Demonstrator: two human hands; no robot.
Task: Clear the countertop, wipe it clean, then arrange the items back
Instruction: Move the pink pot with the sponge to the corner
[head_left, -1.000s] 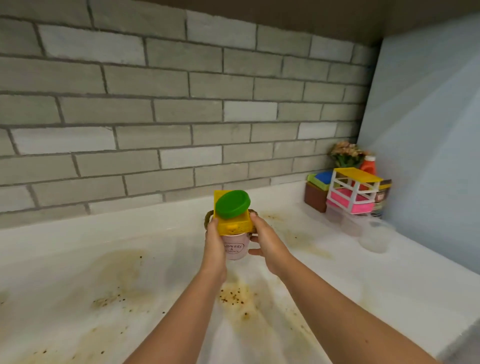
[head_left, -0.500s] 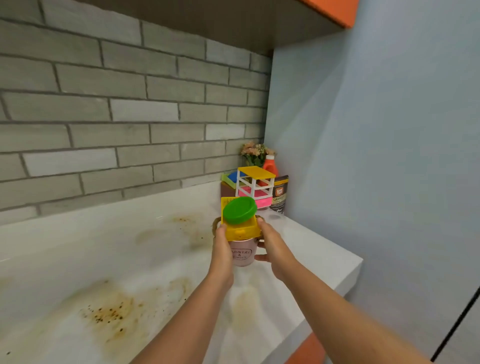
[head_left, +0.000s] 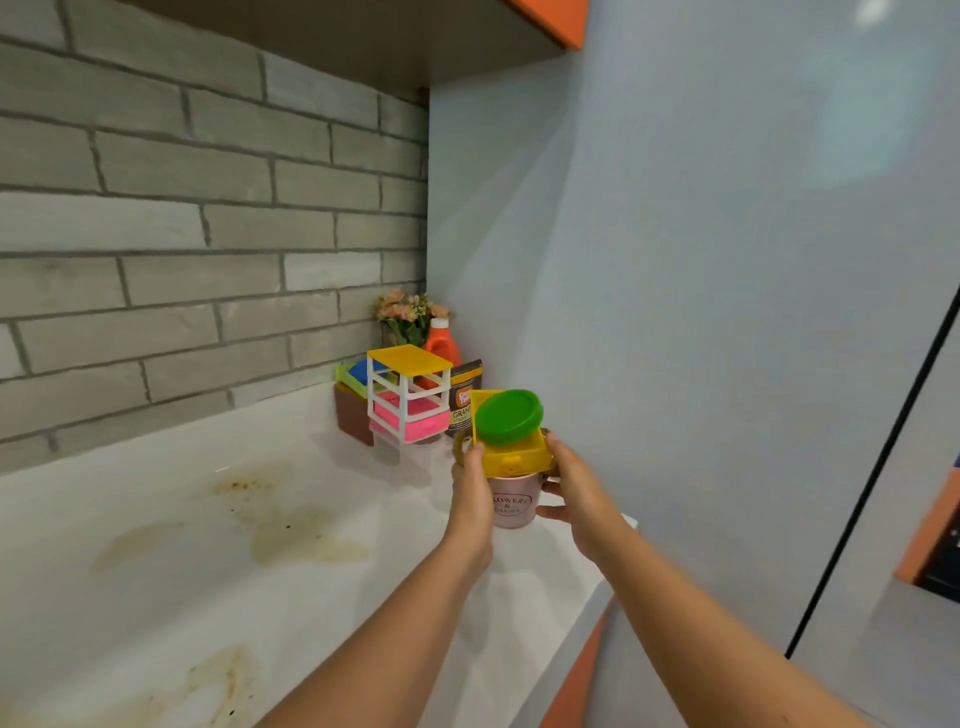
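Note:
A small pink bucket (head_left: 514, 503) is held up between both hands above the right end of the white countertop (head_left: 291, 587). On top of it sits a yellow box (head_left: 519, 454), and a green round lid (head_left: 509, 417) lies on that. My left hand (head_left: 470, 499) grips the bucket's left side, and my right hand (head_left: 574, 491) grips its right side. Brown stains and crumbs mark the countertop left of my arms.
In the back right corner stand a small drawer rack (head_left: 409, 393) with a yellow top and pink trays, a brown box (head_left: 353, 415) with coloured trays, a dark packet (head_left: 464, 400), an orange bottle (head_left: 441, 348) and flowers (head_left: 410, 312). The blue wall is close on the right.
The stack in my hands has travelled right along the counter, toward the corner items. The view has turned right with it, and the counter's right end and blue wall now show.

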